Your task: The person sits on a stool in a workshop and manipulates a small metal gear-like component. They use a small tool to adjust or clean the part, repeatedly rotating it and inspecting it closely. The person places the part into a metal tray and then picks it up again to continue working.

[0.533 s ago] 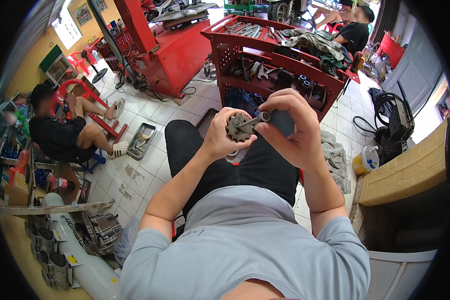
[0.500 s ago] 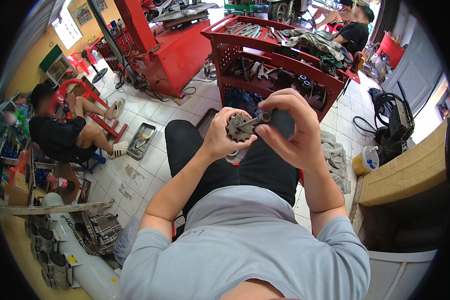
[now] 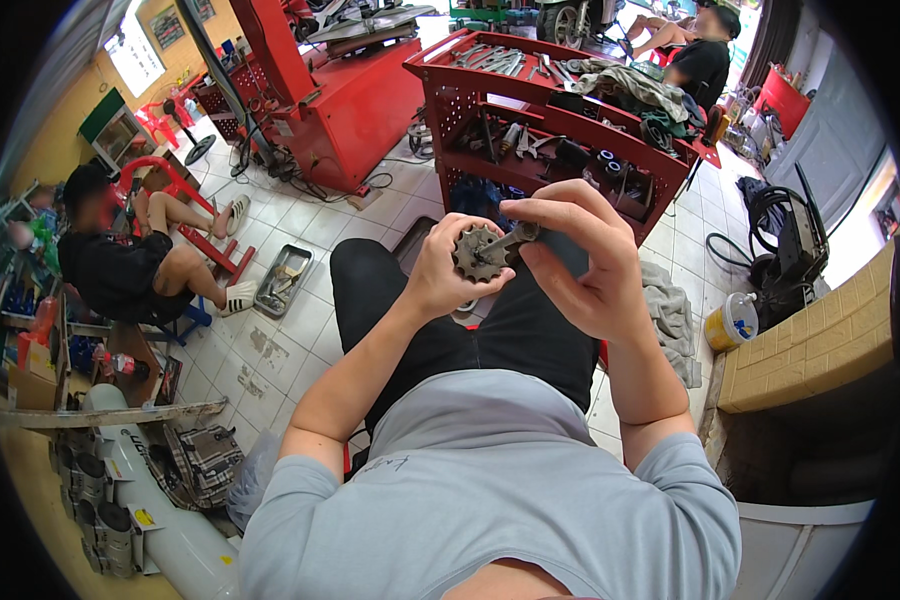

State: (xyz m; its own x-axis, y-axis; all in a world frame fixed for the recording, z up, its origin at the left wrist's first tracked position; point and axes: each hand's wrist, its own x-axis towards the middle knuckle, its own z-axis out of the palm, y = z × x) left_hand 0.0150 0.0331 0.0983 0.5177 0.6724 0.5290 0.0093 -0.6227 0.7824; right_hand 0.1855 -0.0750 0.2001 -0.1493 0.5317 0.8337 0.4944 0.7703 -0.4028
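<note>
My left hand [image 3: 438, 262] is closed round a toothed metal sprocket [image 3: 477, 252] held above my lap. A short dull-metal arm [image 3: 510, 240] with a round end runs across the sprocket's face toward my right hand [image 3: 595, 258]. That hand is curved, its thumb and forefinger apart on either side of the round end. The thumb lies close to the arm; whether it touches cannot be made out. Below the hands are my dark-trousered legs [image 3: 370, 300].
A red tool cart [image 3: 560, 105] with wrenches and rags stands ahead. To the left, a person [image 3: 120, 250] sits near a metal tray [image 3: 283, 282] on the tiled floor. A yellow-and-white bucket [image 3: 732, 322] and a grey cloth [image 3: 667, 315] lie to the right.
My right forefinger has shifted slightly left over the round end, and the thumb has moved up a little. The left hand still holds the sprocket in nearly the same place.
</note>
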